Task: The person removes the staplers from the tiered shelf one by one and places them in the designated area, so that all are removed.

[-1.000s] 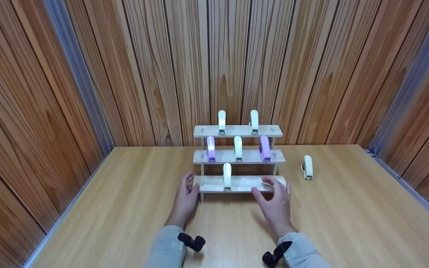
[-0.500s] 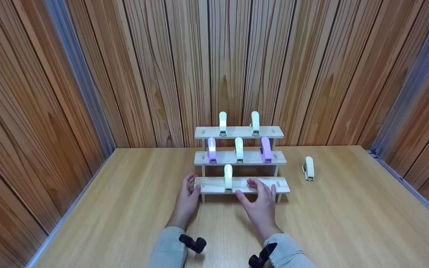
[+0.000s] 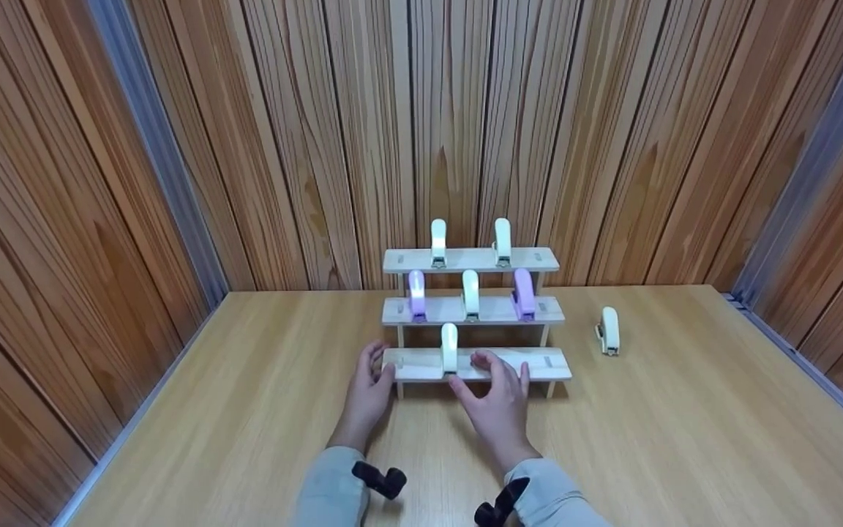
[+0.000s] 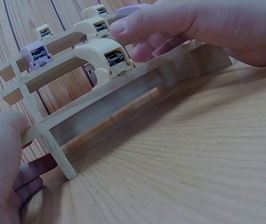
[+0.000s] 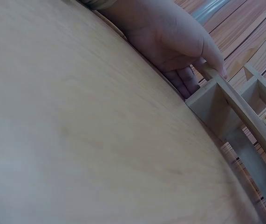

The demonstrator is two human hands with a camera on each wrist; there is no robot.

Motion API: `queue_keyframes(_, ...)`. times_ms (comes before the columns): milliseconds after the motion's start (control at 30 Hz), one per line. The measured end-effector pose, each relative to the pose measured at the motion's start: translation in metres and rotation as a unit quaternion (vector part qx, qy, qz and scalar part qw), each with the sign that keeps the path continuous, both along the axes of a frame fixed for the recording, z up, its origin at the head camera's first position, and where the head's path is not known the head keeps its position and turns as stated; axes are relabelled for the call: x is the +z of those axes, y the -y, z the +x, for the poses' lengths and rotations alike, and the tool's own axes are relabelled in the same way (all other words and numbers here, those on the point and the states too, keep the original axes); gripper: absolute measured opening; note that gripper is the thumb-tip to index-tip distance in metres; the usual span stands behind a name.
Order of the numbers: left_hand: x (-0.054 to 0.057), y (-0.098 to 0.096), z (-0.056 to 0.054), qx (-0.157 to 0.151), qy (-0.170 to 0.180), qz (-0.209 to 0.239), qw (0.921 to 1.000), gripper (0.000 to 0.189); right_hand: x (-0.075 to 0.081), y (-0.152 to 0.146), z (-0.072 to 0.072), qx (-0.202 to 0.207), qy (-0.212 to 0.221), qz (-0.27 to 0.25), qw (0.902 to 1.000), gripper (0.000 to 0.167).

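Observation:
A three-tier wooden display rack (image 3: 516, 365) bears several small staplers. My left hand (image 3: 367, 391) holds the left end of its bottom shelf; in the left wrist view that hand's fingers (image 4: 32, 175) reach behind the rack's leg. On the bottom shelf a cream stapler (image 3: 449, 351) stands upright. My right hand (image 3: 498, 406) is just right of it, thumb and fingers apart, thumb tip near the stapler's foot. In the left wrist view the right hand's thumb (image 4: 133, 28) points at the cream stapler (image 4: 105, 58) without holding it.
On the middle shelf stand a purple stapler (image 3: 417, 296), a pale green stapler (image 3: 470, 295) and another purple stapler (image 3: 524, 294). Two pale staplers are on the top shelf (image 3: 469, 258). One white stapler (image 3: 609, 331) stands on the table (image 3: 685, 410), right of the rack. Wood-panelled walls enclose the table.
My right hand has slid left along the bottom shelf, from its right end to beside the cream stapler. The left hand stays at the left end.

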State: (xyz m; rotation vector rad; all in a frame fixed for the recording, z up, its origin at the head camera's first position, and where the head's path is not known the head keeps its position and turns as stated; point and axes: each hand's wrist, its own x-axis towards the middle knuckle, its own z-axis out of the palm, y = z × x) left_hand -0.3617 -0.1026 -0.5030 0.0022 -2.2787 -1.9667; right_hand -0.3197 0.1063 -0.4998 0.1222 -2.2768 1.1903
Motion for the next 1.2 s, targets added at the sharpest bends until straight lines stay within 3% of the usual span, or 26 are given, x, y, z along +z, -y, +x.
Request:
queue_keyframes(267, -0.001, 0.001, -0.001, 0.003, 0.003, 0.001, 1.0000, 0.054, 0.000, 0.007, -0.002, 0.003, 0.005, -0.006, 1.0000, 0.064)
queue_keyframes(567, -0.003, -0.002, 0.000, -0.006, -0.025, -0.004, 0.9997, 0.052, -0.003, 0.019, -0.004, -0.008, -0.018, -0.003, 0.9998, 0.068)
queue_keyframes(1200, 0.000, -0.001, 0.000, 0.001, 0.013, 0.000, 0.9999, 0.054, 0.002, 0.027, -0.008, -0.026, -0.007, 0.004, 0.9996, 0.062)
